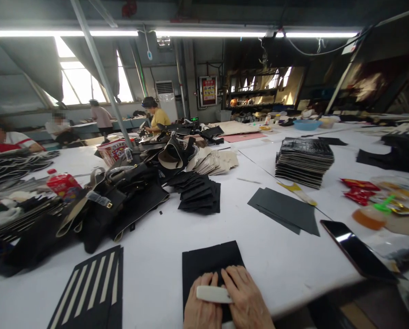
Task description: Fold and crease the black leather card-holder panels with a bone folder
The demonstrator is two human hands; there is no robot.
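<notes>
A black rectangular panel [209,256] lies flat on the white table in front of me. My left hand [203,299] is on its lower part, fingers closed together and pressing down on it. Beside it, my right hand [246,297] has its fingers bent, tips against the panel and near the left fingertips. A white rounded tool handle [214,294] juts from between my right thumb and index finger and crosses over the left hand; its working end is hidden. To the left lie black panels with pale strips [93,285].
Black bags with straps [122,201] are heaped at left, near a red bottle [63,183]. Ahead are loose black pieces [200,194], dark grey sheets [283,210] and a tall black stack [303,162]. A phone [357,249] lies right. Several people sit or stand farther back.
</notes>
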